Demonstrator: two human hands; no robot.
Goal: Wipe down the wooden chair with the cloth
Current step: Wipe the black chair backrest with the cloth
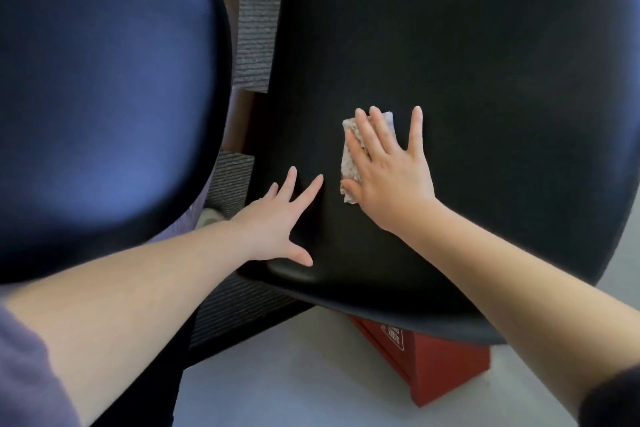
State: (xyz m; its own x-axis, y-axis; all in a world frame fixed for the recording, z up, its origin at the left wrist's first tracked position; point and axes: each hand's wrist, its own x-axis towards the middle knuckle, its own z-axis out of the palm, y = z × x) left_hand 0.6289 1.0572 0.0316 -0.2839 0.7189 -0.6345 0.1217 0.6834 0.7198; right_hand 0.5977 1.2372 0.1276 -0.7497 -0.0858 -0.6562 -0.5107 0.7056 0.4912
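We press our right hand [388, 177] flat on the cloth [349, 156], fingers straight and spread, near the middle of the black chair seat [485, 80]. The pale, speckled cloth lies on the seat under that palm, showing past the hand's left edge. Our left hand [277, 222] rests open on the seat's near left corner, fingers splayed, just beside the cloth but apart from it. A red box [433, 364] sits below the seat's near edge, and a blurred dark blue rounded shape [104, 97] looms left of the seat.
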